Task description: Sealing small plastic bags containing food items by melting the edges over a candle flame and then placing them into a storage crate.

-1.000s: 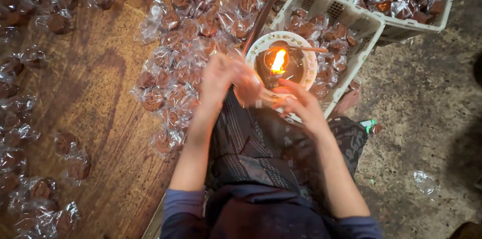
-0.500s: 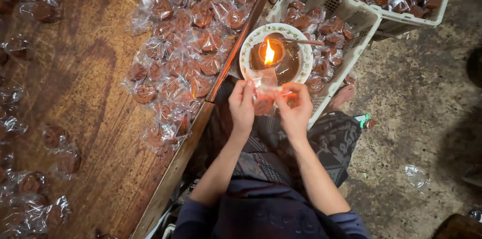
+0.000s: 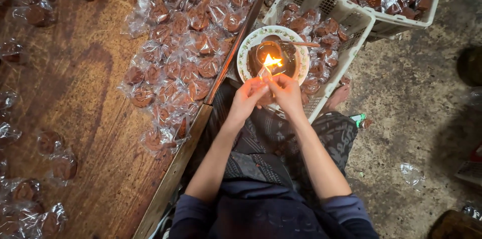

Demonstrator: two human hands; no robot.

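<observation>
Your left hand (image 3: 249, 97) and right hand (image 3: 287, 93) meet in front of your knees, fingers closed in a pinch on one small clear plastic packet (image 3: 264, 75). Each hand takes one side of it, thumbs and forefingers drawn together; neither hand is free. What the packet contains is mostly hidden behind your fingers.

Landmark: the flame (image 3: 271, 61) burning in a small cup on the patterned plate (image 3: 246, 48). The packet sits just on your side of the flame, its upper end touching or all but touching it; contact cannot be confirmed. The packet's long axis appears to run from your fingers straight away from you toward the flame, with the free end pointing at it. Both hands lie about equally near the flame, the left slightly lower.

The plate rests on the near corner of a white plastic crate (image 3: 351, 15) holding wrapped brown pieces; the crate extends right of the flame and away from you. A metal spoon (image 3: 296, 43) lies on the plate just beyond the flame. Left of the flame, the wooden bench (image 3: 85, 83) carries a spread of wrapped brown discs (image 3: 181, 63).
</observation>
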